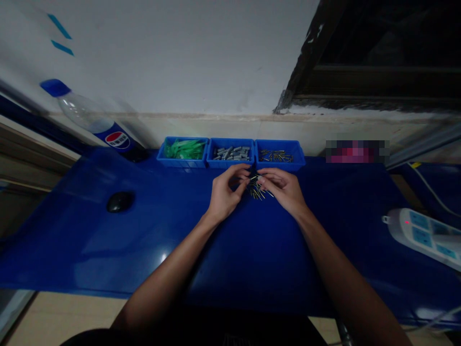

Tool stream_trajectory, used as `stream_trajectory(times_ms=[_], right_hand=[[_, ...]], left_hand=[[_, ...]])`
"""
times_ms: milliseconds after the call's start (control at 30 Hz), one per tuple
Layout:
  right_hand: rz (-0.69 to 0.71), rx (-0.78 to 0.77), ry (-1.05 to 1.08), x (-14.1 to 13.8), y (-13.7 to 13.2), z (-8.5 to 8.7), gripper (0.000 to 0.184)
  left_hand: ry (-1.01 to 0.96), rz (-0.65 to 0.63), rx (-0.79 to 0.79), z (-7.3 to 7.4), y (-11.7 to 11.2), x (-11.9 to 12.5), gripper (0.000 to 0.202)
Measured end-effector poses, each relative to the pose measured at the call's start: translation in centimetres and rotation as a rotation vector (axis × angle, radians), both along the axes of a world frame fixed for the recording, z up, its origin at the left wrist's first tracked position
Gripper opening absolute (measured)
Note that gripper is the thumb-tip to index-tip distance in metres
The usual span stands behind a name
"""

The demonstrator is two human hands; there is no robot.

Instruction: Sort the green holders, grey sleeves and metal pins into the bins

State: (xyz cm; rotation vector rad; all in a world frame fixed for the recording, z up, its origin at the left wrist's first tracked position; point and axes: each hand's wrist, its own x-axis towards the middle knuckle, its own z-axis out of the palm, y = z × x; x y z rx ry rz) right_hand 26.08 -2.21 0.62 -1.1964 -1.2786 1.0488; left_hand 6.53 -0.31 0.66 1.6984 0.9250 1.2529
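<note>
Left hand (226,190) and right hand (285,186) curl half-closed at the metal pins (257,193) on the bench (248,254); their grip I can't make out.

2 bare arms (171,270) reach forward — hands (222,194) near each other, fingers (239,168) curled inward.

In dim light, a whitish wall (180,57) backs the glossy blue table (248,259); far right, probably a dark window (389,48); near left, beige floor (75,315).
</note>
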Motion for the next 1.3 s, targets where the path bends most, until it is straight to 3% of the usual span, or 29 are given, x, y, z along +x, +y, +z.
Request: stream_trajectory(times_ms=[200,333,400,467,533,733,967,1133,1300], right_hand=[[0.033,-0.071,0.069,-0.5,-0.1,-0.2,0.024],[-0.133,-0.002,0.096,-0.3,0.3,-0.2,0.022],[-0.193,0.07,0.138,-0.1,0.5,-0.2,0.033],[-0.184,0.114,0.141,0.2,0.7,-0.3,0.05],[-0.164,0.121,0.102,0.5,0.8,-0.5,0.055],[-0.171,0.096,0.092,0.3,0.6,-0.5,0.035],[-0.152,0.078,0.112,0.1,0.4,-0.4,0.032],[-0.158,0.073,0.077,0.2,0.5,-0.7,0.029],[-0.089,0.004,-0.013,0.2,0.1,-0.1,0.026]], left_hand=[[-0.034,-0.04,0.014,0.0,-0.2,0.2,0.034],[0.323,0.023,0.175,-0.1,-0.2,-0.3,0.038],[0.486,0.001,0.194,-0.3,-0.2,-0.6,0.041],[0.568,-0.03,0.164,-0.5,-0.3,-0.6,0.039],[0.617,-0.036,0.141,-0.5,-0.4,-0.6,0.041],[0.727,-0.021,0.124,0.0,-0.6,-0.4,0.054],[0.548,0.015,0.177,-0.8,-0.2,-0.7,0.044],[0.405,0.124,0.174,-1.3,0.1,-0.6,0.03],[0.126,0.115,0.064,-1.0,-0.1,0.0,0.025]])
